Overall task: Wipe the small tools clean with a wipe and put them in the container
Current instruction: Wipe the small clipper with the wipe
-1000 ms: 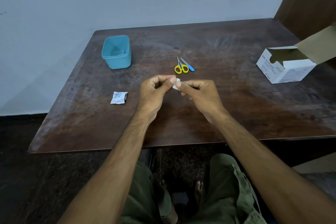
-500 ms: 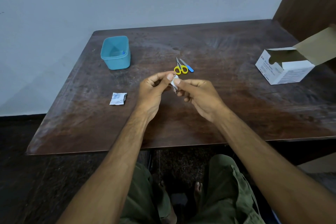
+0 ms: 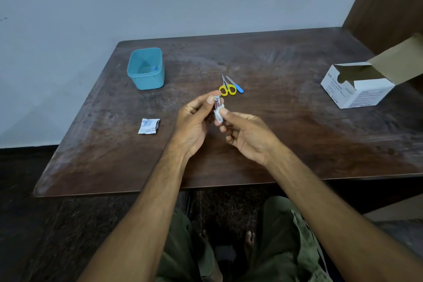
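My left hand [image 3: 194,121] pinches the top end of a small nail clipper [image 3: 217,104] with a printed face, held upright above the table. My right hand [image 3: 247,135] pinches a white wipe [image 3: 218,117] round the clipper's lower end. Just beyond my hands lie yellow-handled scissors [image 3: 227,88] and a blue-handled file [image 3: 235,84] side by side. A teal container [image 3: 146,68] stands open at the back left, with a small blue thing inside.
A torn wipe sachet [image 3: 148,126] lies left of my hands. An open white cardboard box [image 3: 357,87] sits at the right side of the dark wooden table [image 3: 274,144]. A wall runs behind the table, and my knees are below its front edge.
The hands have drawn apart along the clipper, which now shows upright between them; my right hand with the wipe slid down and toward me.
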A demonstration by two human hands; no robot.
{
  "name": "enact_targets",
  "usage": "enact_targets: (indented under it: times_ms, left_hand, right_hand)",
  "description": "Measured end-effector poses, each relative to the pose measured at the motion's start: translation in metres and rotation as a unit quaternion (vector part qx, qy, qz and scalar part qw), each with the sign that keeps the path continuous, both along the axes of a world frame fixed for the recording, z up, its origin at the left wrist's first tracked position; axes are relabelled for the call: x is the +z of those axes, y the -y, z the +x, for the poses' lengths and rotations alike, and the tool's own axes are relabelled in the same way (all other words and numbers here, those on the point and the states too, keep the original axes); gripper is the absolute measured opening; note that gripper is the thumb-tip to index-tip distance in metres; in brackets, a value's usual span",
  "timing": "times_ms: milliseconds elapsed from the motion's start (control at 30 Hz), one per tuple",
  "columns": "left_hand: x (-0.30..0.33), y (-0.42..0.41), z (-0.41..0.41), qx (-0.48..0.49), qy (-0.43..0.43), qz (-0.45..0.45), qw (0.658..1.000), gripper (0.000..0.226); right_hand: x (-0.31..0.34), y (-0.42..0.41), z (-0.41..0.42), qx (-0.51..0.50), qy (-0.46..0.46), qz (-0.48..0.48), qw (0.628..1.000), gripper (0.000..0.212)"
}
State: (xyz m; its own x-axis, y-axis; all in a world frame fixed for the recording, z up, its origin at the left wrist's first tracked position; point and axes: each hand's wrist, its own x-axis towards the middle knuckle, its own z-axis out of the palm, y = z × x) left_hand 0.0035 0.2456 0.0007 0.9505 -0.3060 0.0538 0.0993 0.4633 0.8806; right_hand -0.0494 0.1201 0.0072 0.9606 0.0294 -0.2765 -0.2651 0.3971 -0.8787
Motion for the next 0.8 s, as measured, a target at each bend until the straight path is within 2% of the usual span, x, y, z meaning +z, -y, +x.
enact_targets:
  times_ms: [167,300,500,600,800]
  left_hand:
    - [-0.004,0.004,-0.005,0.007,-0.010,0.030,0.999,0.020]
    - [-0.002,0.008,-0.007,0.017,-0.016,0.033,0.999,0.019]
    - [-0.004,0.004,-0.002,0.020,-0.008,0.092,0.996,0.020]
    - [-0.004,0.002,-0.003,-0.006,-0.002,0.083,0.997,0.020]
    - [-0.004,0.006,-0.001,-0.015,-0.015,0.003,1.000,0.019]
  right_hand:
    - [-0.005,-0.005,-0.001,-0.074,0.015,0.024,0.997,0.013]
    - [-0.001,-0.006,0.000,-0.116,0.033,0.002,0.993,0.015]
    - [-0.001,-0.002,-0.003,-0.094,0.002,-0.012,0.996,0.012]
    - [0.002,-0.001,-0.001,-0.086,-0.003,-0.016,0.996,0.012]
    - [0.005,-0.002,0.006,-0.071,-0.008,-0.026,0.997,0.014]
